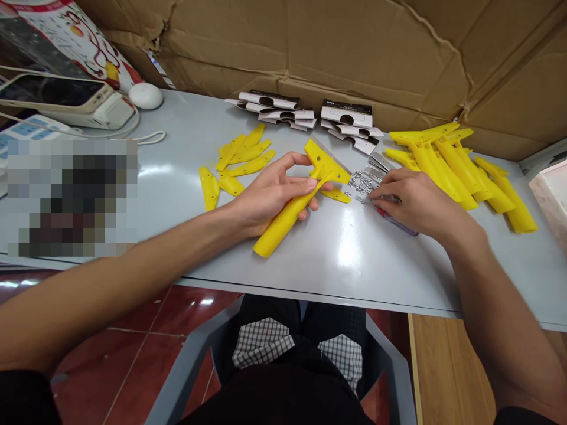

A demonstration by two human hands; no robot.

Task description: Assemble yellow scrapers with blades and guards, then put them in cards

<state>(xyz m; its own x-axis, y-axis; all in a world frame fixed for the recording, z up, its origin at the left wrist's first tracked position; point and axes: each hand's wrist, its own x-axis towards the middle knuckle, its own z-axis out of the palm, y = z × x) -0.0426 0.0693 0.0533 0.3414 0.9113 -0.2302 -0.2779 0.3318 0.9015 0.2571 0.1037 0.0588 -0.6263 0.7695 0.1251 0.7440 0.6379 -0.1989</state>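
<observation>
Left hand [274, 198] on a scraper, right hand [420, 198] at the screws

Scraper [283, 227] at frame centre, just above the grey table [376, 271]. Left thumb and fingers close round its neck; handle end points lower left, head points upper right. Blade [331, 154] lies along the head's outer edge, so that part looks placed. No cover shows on the upward face. Two small round marks there; too small to tell whether bare holes or filled.

Right hand, right of centre: fingertips drawn together at the edge of the screws [363, 183]. Cannot tell whether a screw is pinched. Tool [398, 223] with a red and purplish handle runs under the palm, mostly hidden; grip on it unclear.

Progress, as judged: this piece looks part-built, blade on, cover and fixing apparently left. Loose covers [251, 151] lie left of centre, one more [339, 195] just below the scraper head. Screws lie loose in a heap, steel pieces [380, 162] beside them.

Upper right: a pile of yellow handles [447, 168], overlapping; finished or not, cannot tell. Upper centre: two stacks of card sleeves [283, 109], apart from the scrapers, so sleeving seems undone.
</observation>
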